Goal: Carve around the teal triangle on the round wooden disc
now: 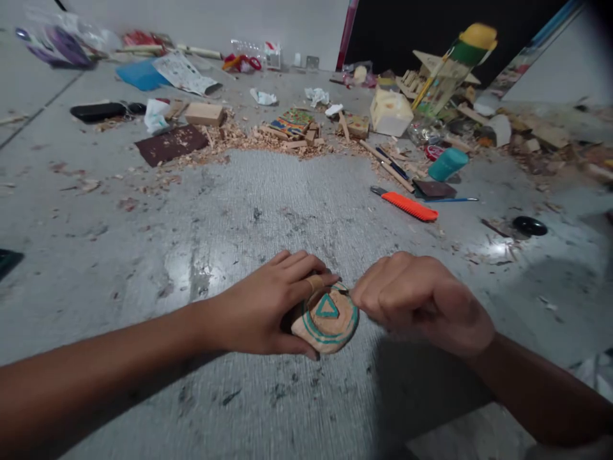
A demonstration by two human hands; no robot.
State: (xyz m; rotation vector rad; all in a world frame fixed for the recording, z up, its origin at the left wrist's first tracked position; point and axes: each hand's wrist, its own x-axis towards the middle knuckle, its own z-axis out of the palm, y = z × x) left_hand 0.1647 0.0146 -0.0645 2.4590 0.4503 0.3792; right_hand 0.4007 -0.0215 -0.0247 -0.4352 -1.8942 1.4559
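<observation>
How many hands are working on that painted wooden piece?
2. The left hand grips the painted wooden piece from its left; the right hand, closed in a fist, touches its upper right edge.

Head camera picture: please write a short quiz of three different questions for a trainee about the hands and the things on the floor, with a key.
1. True or false: the left hand grips the round wooden piece.
2. Which shape is painted in teal at the centre of the piece? A) star B) triangle C) square
3. Fill in: the orange tool lies on the floor beyond the ____ hand.

Key:
1. True; its fingers and thumb wrap around the piece's left edge.
2. B, with teal rings around it.
3. Right; the right hand is closed at the piece's upper right edge.
</observation>
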